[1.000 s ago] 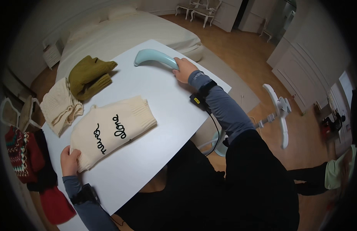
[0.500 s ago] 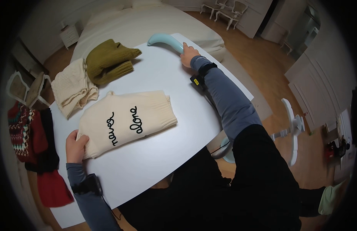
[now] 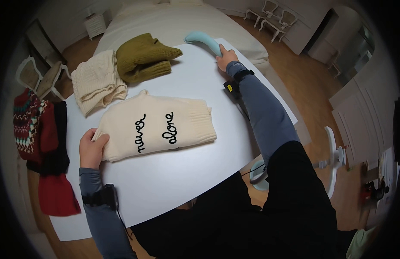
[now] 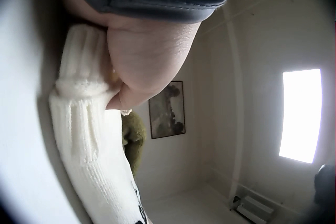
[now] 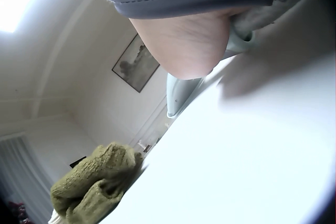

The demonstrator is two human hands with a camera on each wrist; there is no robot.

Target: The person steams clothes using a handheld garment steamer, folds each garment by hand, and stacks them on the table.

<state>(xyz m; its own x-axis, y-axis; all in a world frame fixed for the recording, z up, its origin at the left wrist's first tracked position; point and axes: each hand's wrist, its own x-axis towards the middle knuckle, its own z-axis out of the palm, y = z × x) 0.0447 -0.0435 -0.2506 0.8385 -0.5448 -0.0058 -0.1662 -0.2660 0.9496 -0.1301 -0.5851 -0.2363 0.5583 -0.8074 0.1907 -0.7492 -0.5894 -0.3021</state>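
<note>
A folded cream sweater (image 3: 193, 123) with dark "never alone" lettering lies flat on the white table (image 3: 165, 185). My left hand (image 3: 93, 149) grips its left end, the thumb on top; ribbed knit (image 4: 79, 124) shows beside that hand in the left wrist view. Out at the table's far right side, my right hand (image 3: 228, 59) holds a light-blue curved garment steamer head (image 3: 204, 39) by its handle. The right wrist view shows the steamer's pale nozzle end (image 5: 179, 95) low over the white surface, with a grey hose (image 5: 275, 11) behind the hand.
An olive sweater (image 3: 141, 56) and a cream cable-knit (image 3: 96, 80) lie folded along the far left edge. Past the left edge are a patterned red sweater (image 3: 29, 129) and a red garment (image 3: 57, 194). A bed (image 3: 174, 21) stands behind; a white stand (image 3: 333, 155) is on the right.
The head view has shifted, so the table sits further right and higher in it. Both hands keep their holds on the sweater and the garment steamer head.
</note>
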